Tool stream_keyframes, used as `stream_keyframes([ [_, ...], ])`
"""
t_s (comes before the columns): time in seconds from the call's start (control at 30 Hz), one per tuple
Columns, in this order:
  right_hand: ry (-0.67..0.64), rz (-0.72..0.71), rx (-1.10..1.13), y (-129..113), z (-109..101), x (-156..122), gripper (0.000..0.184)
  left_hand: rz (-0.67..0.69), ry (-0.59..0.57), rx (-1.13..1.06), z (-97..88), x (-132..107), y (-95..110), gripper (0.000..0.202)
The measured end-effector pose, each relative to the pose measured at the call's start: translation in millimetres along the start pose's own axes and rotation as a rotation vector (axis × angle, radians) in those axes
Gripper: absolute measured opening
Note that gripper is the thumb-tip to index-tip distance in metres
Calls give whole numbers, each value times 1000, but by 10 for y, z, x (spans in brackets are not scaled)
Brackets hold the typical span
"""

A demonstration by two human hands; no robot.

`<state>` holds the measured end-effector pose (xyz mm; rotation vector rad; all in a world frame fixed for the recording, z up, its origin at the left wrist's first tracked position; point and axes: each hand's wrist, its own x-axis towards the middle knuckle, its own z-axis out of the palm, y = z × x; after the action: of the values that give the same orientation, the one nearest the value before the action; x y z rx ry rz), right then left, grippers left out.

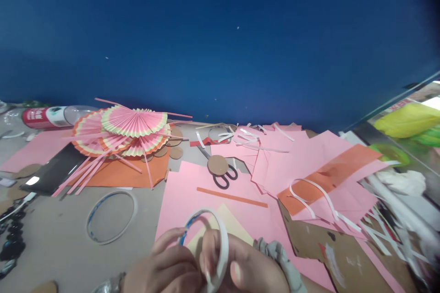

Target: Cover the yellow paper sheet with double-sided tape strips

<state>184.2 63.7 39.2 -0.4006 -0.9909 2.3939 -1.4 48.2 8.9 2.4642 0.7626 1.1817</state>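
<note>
Both of my hands grip a roll of white double-sided tape (222, 242) with a blue-printed inner core, held upright at the bottom middle. My left hand (172, 265) pinches its left edge. The fingers of my right hand (245, 261) reach through and around its right side, with a grey scrunchie on that wrist. Beneath them lie pink paper sheets (172, 201), a cream sheet (237, 222) and a thin orange strip (233, 197). Black-handled scissors (222, 182) rest farther off, partly under a round cardboard disc (217, 165). A second tape roll (134, 210) lies flat on the left.
Pleated paper fans (137, 121) with pink sticks sit at the back left, near a plastic bottle (46, 116) and a black phone (57, 171). More pink paper (285, 155) and cardboard (309, 238) cover the right. A blue wall (220, 46) rises behind the table.
</note>
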Motion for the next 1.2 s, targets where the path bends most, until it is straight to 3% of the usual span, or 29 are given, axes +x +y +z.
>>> stream_keyframes([
  [0.1,131,-42,3,28,10,-2,31,-90,41,1,-24,18,30,27],
  [0.2,167,-101,81,20,15,19,32,-112,29,-37,-51,48,50,24],
  [0.43,144,-122,185,-46,28,65,30,-78,-97,-64,-50,11,22,23],
  [0.6,67,-83,170,-40,22,64,31,-24,-77,-36,-74,33,20,30],
  [0.77,111,-109,177,-14,17,71,33,-84,-221,-25,-224,179,111,29],
  [1.03,120,-116,141,-22,43,71,33,-6,-88,-92,-157,188,28,24],
  [1.2,65,-44,65,-12,-11,59,39,-53,-43,-138,-109,155,42,31],
])
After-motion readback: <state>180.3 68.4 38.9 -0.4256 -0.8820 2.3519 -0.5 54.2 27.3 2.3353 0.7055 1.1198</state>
